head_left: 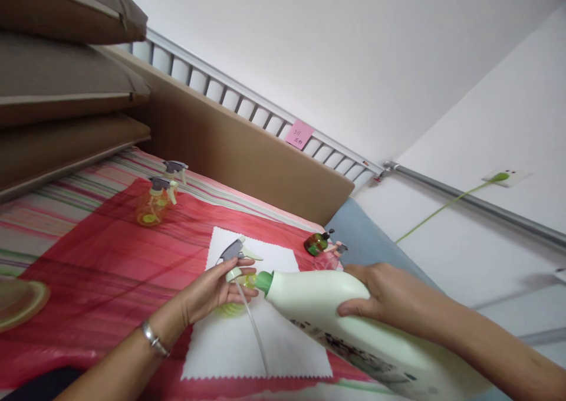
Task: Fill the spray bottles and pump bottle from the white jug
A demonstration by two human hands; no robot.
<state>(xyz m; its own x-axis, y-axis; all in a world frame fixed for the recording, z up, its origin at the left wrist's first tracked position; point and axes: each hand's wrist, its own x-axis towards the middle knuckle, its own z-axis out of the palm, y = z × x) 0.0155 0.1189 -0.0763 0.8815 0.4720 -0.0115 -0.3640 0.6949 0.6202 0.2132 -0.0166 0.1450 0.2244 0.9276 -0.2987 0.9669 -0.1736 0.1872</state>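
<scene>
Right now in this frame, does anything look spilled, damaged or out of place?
No spill or damage is visible. Only the spray head stands out: it is detached, held in the left hand, with its tube dangling over the white mat.

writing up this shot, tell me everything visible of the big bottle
The big bottle is pale green and plastic-looking, with a green spout and blurred dark print on its side. Held by the right hand, it is tipped over, spout at the neck of a small yellow bottle; whether they touch is unclear.
</scene>
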